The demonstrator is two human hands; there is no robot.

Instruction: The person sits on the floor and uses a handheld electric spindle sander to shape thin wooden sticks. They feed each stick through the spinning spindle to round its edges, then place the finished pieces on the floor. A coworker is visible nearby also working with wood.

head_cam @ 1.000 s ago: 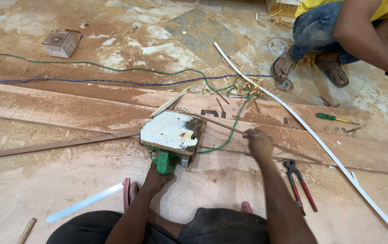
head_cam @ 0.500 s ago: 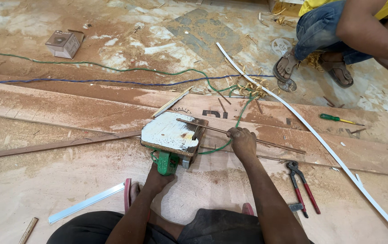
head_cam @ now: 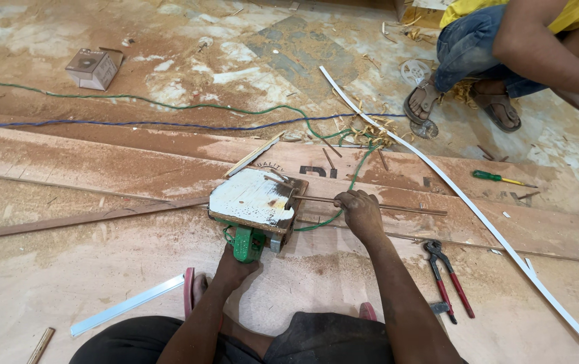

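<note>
Sawdust-covered plywood sheets lay under you, with a long white trim strip slanting across on the right. Your left hand was clamped on the green handle of the upturned power saw at the middle, while your right hand was closed around a thin wooden strip beside its base plate. Red-handled pincers lay near your right forearm.

Single view, head-worn. The camera looked steeply down and forward from above the wearer's lap at a sawdust-covered floor. Nearest, at the bottom edge, were both forearms; the left hand and right hand sat mid-frame at close range. The far edge reached a box at left and another person's sandalled feet at right.
</note>
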